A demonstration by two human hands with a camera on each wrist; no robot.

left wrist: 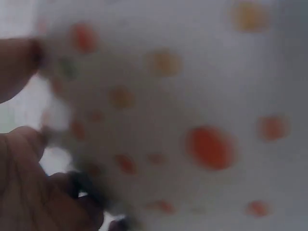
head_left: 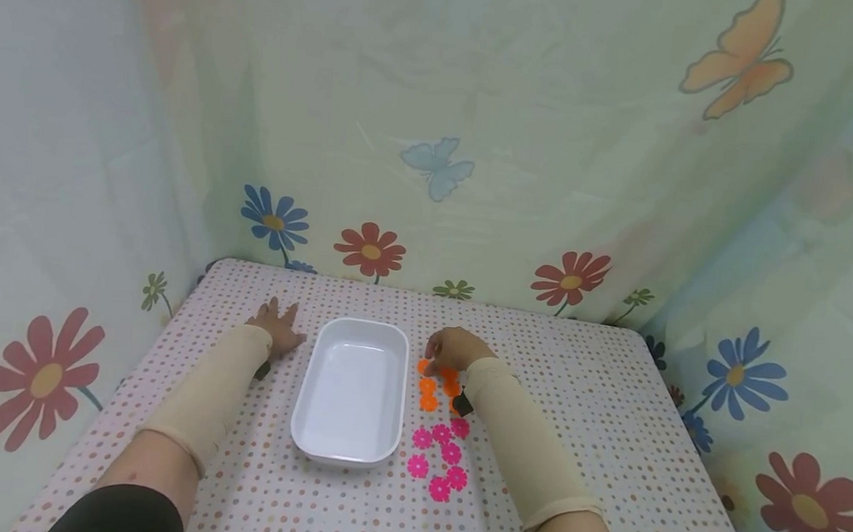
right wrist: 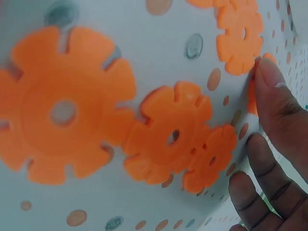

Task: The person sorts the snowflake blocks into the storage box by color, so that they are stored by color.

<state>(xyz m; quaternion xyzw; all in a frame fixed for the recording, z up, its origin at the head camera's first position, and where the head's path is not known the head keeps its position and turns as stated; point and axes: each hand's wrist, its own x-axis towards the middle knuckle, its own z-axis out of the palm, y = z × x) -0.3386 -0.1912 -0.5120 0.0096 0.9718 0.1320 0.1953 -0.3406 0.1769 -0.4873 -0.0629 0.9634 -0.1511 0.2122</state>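
Note:
My right hand (head_left: 456, 349) is at the far end of a group of orange flower-shaped discs (head_left: 427, 402), right of a white tray (head_left: 345, 452). In the right wrist view its thumb (right wrist: 272, 79) lies across one orange disc (right wrist: 252, 98), pinching it, with the index finger hidden behind. Other notched orange discs (right wrist: 65, 144) with centre holes lie flat near the hand, some touching one another. On the tray's left, my left hand (head_left: 280, 328) rests with fingers spread and nothing in them. Its fingers (left wrist: 19, 168) show at the edge of the left wrist view, over blurred dotted cloth.
Several pink flower-shaped discs (head_left: 439, 489) lie nearer to me, right of the tray. The dotted tablecloth (head_left: 559, 393) covers the table. Printed curtains (head_left: 319, 107) enclose its back and sides.

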